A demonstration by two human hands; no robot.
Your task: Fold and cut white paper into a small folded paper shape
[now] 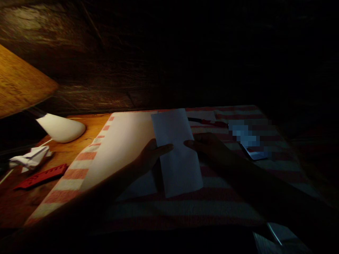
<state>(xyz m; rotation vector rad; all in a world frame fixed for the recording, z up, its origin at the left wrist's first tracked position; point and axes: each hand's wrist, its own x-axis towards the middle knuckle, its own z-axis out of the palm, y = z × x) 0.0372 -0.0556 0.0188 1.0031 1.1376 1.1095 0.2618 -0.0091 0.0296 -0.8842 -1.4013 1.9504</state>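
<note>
Striped cloth covered counter from lower middle of frame. White paper stood out at centre; left hand's fingers clamped on its left edge, right hand's on its right. Red piece lay lower left, crumpled white piece just beyond. Lamp leaned, upper left. Dark wall rose behind.

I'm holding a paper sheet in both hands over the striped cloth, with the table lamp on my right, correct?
No, the head view shows the table lamp on your left. Your left hand and right hand do hold the paper sheet over the striped cloth.
</note>
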